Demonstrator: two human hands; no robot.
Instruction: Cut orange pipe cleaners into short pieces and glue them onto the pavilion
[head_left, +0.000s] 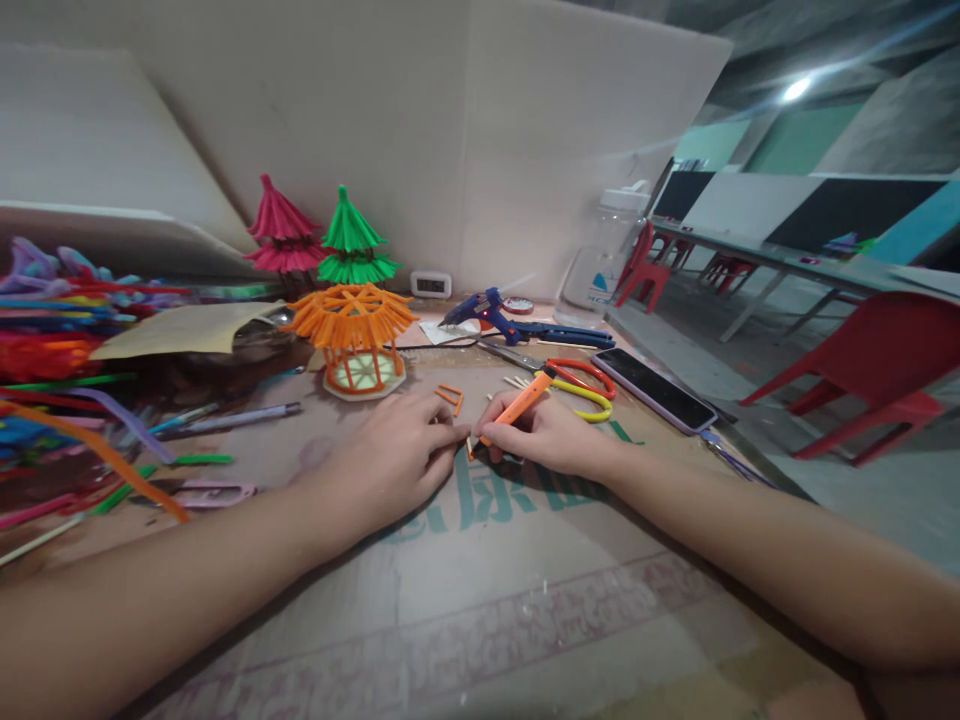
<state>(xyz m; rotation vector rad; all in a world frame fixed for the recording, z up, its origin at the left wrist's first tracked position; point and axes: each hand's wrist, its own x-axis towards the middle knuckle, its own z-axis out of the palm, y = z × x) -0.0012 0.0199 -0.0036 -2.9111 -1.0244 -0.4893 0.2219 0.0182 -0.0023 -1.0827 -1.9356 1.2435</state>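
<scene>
In my right hand (536, 430) is an orange pen (519, 408) with a dark clip, held slanted with its tip down by the board. My left hand (401, 445) lies low, its index finger and thumb at a small pale and orange stick piece (471, 449) beside the pen tip. The fingers hide part of that piece. Just beyond my left hand are short bent orange pieces (450, 395). Behind them stands a small orange pavilion (360, 335) with a fringed roof on a pale base. Thin pale sticks (516, 382) lie past my right hand.
Scissors (577, 385), a blue glue gun (486, 312), blue-handled pliers (566, 332), a phone (654, 388) and a clear bottle (594, 262) are at the right. Pink (283, 225) and green (352, 235) roofs stand behind. Colourful pipe cleaners (60, 330) crowd the left.
</scene>
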